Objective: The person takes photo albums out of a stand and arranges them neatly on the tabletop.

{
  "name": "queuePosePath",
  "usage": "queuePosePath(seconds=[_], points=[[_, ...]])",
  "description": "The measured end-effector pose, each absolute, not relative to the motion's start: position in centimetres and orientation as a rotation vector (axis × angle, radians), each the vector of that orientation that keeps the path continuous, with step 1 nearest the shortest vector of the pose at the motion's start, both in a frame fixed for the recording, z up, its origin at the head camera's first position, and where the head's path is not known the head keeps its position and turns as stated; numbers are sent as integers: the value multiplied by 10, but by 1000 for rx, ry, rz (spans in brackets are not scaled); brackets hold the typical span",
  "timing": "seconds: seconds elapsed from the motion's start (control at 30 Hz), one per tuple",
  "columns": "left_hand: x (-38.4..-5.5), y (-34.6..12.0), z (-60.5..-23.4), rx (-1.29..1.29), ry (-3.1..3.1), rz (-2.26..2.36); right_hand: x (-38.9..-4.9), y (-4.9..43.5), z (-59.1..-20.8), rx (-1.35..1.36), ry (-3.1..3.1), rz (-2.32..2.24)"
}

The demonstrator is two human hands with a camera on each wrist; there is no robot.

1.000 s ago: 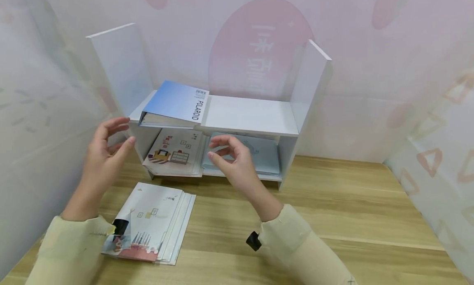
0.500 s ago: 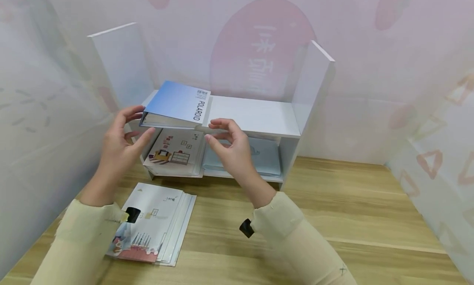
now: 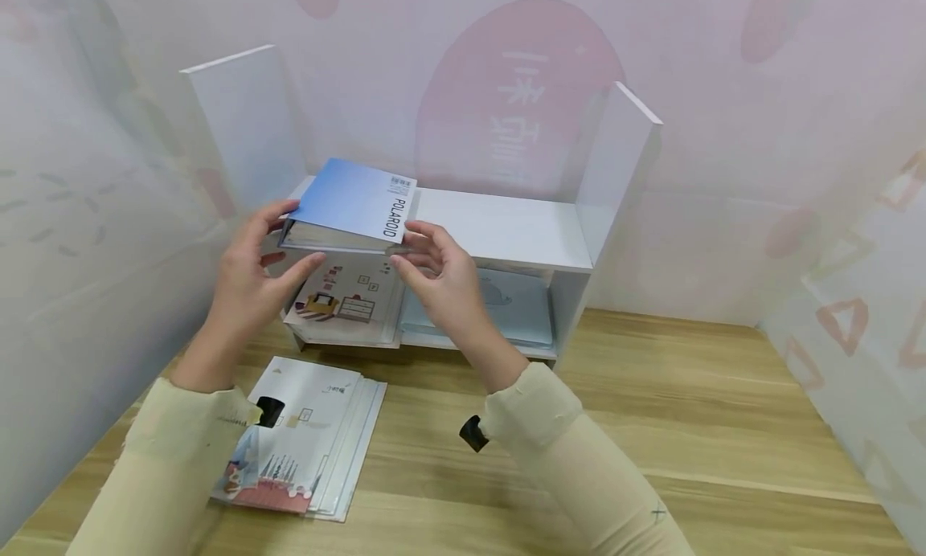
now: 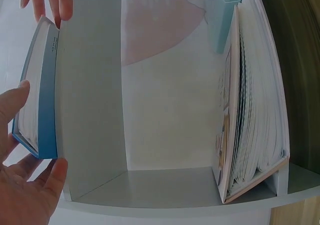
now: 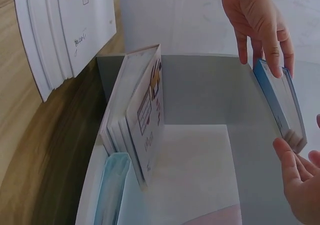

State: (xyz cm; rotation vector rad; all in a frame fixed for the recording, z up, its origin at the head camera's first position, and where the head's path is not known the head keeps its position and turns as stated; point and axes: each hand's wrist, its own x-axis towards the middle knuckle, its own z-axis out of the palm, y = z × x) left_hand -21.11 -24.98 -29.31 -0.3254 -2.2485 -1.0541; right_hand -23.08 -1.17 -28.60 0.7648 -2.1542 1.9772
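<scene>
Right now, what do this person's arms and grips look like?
The arms wear pale yellow sleeves with wide cuffs. A small black piece juts from each cuff. The right sleeve bears a small dark cross; the left cuff, short dark marks. Left grip and right grip wear no gloves.

Left hand [image 3: 248, 273], right hand [image 3: 450, 281] seemingly curved

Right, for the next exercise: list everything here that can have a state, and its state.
Blue album: closed, on the shelf's upper level, front overhanging.
White book: lying cover up, lower level, jutting forward.
Teal book: lying flat, lower level.
Front book: on the table, cover up, partly behind left sleeve.
Shelf: standing upright.
Left fingers: bent at the blue album's left end.
Right fingers: bent at its right end.
</scene>
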Motion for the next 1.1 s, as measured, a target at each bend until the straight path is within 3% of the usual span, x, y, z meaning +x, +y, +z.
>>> queuePosePath(seconds=[0.9, 1.1], points=[[-207, -243, -296, -279, -2164, -1103, -234, -19, -296, 759, -1897, 2156], [-207, -241, -298, -301, -2148, -1078, -235, -19, -293, 644, -1996, 2170]])
